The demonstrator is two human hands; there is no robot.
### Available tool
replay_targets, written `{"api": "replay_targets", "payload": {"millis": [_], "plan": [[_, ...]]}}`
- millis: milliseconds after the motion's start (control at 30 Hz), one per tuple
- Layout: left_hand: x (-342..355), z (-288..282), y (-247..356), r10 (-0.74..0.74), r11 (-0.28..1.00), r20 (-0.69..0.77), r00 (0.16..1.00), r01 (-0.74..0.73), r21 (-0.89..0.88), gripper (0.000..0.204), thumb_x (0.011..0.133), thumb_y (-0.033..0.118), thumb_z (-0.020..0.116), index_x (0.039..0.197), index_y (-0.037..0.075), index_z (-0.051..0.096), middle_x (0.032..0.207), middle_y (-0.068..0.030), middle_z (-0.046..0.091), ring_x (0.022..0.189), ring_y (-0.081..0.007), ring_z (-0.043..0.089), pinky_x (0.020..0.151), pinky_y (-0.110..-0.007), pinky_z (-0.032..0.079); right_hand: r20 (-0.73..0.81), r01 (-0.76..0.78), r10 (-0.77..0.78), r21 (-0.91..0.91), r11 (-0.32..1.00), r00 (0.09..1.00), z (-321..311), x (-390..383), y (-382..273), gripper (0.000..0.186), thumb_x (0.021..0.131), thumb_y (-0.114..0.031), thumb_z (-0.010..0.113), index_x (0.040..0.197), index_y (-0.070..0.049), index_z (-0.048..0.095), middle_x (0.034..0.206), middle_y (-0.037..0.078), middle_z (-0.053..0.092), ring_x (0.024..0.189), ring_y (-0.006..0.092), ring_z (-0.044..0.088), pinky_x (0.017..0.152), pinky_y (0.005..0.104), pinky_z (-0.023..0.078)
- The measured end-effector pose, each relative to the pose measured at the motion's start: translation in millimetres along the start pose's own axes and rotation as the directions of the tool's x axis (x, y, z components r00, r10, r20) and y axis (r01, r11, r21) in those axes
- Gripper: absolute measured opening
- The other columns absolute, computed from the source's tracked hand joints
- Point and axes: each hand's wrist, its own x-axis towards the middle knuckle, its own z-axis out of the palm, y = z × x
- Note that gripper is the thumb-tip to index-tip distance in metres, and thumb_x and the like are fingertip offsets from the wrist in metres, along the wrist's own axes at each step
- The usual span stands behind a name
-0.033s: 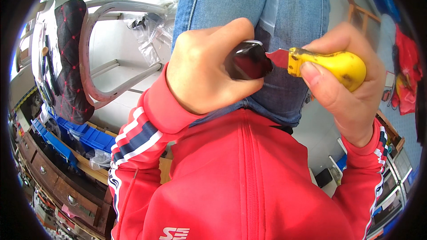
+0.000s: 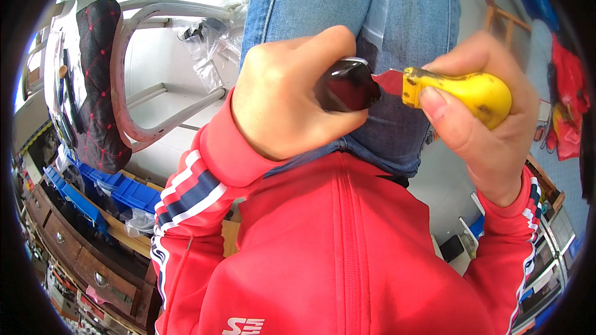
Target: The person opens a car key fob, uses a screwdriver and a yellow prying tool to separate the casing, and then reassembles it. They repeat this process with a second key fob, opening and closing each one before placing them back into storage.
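Note:
My left hand [image 2: 285, 90] is closed around a glossy, dark brown-black rounded object [image 2: 351, 87] with a pale edge on top. Fingers hide much of that piece, so its kind cannot be made out. In my right hand [image 2: 481, 118] sits a short-bladed tool with a bulbous yellow handle [image 2: 475, 90], scuffed and stained dark. My thumb presses on the handle's squared end. A thin, shiny blade [image 2: 390, 80] reflects red and points left at the dark object; whether its tip touches cannot be told. Both hands are held above my lap in blue jeans [image 2: 310, 6].
To the left stands a metal-framed chair [image 2: 139, 111] with a black quilted pad [image 2: 99, 87]. Clear plastic bags [image 2: 211, 56] lie beyond it. Lower left are blue bins [image 2: 133, 192] and a wooden drawer cabinet [image 2: 62, 236]. Red cloth [image 2: 566, 105] hangs at the far right.

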Motion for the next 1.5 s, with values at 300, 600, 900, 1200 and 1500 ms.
{"api": "replay_targets", "payload": {"millis": [300,600,900,1200,1500], "plan": [[4,-3,3,0.080,0.996,0.038,0.996,-0.082,0.044,0.020,0.059,0.008,0.066,0.065,0.004,0.047,0.049,-0.0091,0.042,0.042,-0.0251,0.048,0.042,-0.028,0.039,0.053,-0.012,0.013,-0.019,1.000,0.999,-4,2,-4,0.013,0.073,-0.002,0.060,0.085,0.000,0.054,0.077,0.004,0.054,0.066,0.0066,0.053,0.057,0.0177,0.039],[4,-11,4,-0.018,0.997,0.217,0.976,0.033,-0.066,0.030,0.055,0.010,0.069,0.077,0.004,0.049,0.060,-0.0133,0.052,0.055,-0.0318,0.054,0.048,-0.036,0.042,0.143,0.272,-0.253,-0.130,0.954,0.957,-10,1,5,0.021,0.068,0.003,0.063,0.087,0.002,0.055,0.075,0.008,0.056,0.064,0.0128,0.054,0.058,0.0214,0.041],[5,-12,6,0.037,0.999,0.196,0.980,-0.035,-0.014,0.028,0.056,0.010,0.069,0.075,0.006,0.048,0.059,-0.0110,0.050,0.055,-0.0307,0.053,0.045,-0.036,0.040,0.181,0.355,-0.319,-0.226,0.907,0.930,-12,0,5,0.023,0.067,0.005,0.063,0.088,0.003,0.054,0.074,0.010,0.057,0.062,0.0150,0.054,0.056,0.0237,0.041],[3,-9,1,0.142,0.979,0.062,0.988,-0.149,0.141,0.032,0.053,0.007,0.071,0.074,0.007,0.047,0.062,-0.0072,0.047,0.054,-0.0271,0.051,0.045,-0.033,0.040,0.149,0.355,-0.326,-0.272,0.894,0.934,-6,-3,-2,0.020,0.069,0.004,0.062,0.087,0.003,0.054,0.075,0.009,0.057,0.063,0.0137,0.054,0.056,0.0225,0.041],[-2,1,-5,0.084,0.986,-0.030,0.996,-0.087,-0.145,0.027,0.057,0.005,0.074,0.071,0.002,0.051,0.059,-0.0056,0.052,0.049,-0.0123,0.049,0.047,-0.023,0.039,0.057,0.129,-0.116,-0.397,0.909,0.992,-16,-5,-18,0.019,0.070,0.001,0.061,0.088,0.000,0.055,0.078,0.007,0.056,0.065,0.0117,0.054,0.060,0.0205,0.041]]}}
